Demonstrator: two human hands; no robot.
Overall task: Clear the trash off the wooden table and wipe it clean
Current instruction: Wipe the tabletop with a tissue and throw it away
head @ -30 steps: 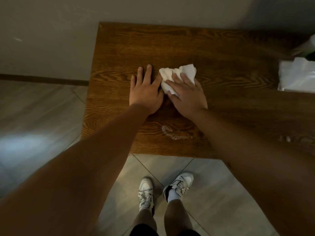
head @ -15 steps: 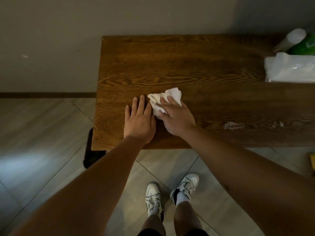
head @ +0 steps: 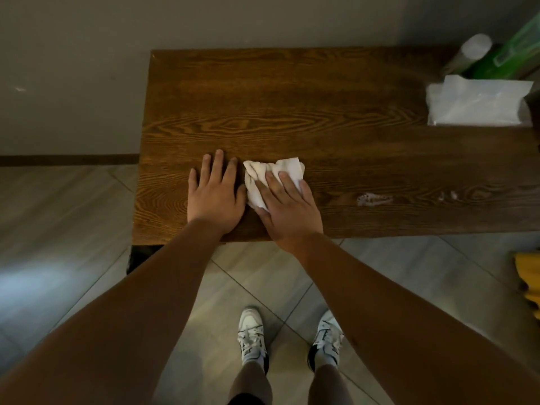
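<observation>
Head view, the only one: the long dark-brown wooden table (head: 321, 112) runs from 9 to 3 o'clock against a grey wall. Near its front edge, at about 7 o'clock of the tabletop, the left hand (head: 214, 197) lies flat with straight fingers, holding nothing and only resting on the wood. Just beside it, toward 3 o'clock, the right hand (head: 287, 209) presses straight fingers down on a crumpled white paper tissue (head: 271, 178); the fingers lie over the wad rather than curl round it.

Toward 3 o'clock from the tissue a whitish smear of residue (head: 374, 199) sits on the wood, with two small pale droplets (head: 448, 195) beyond it; both look not yet wiped.

At the tabletop's 2 o'clock stand a white plastic pack of tissues (head: 476, 103), a green bottle (head: 505, 58) and a pale cylinder (head: 467, 55) whose nature I cannot tell.

Risks, as I judge them: with only flat pressure, the wad could slip from under the fingers or shed damp paper. A saturated tissue may spread the smear rather than lift it. A long sweep toward 3 o'clock could push the residue off the front edge onto the grey tiled floor (head: 73, 229).
</observation>
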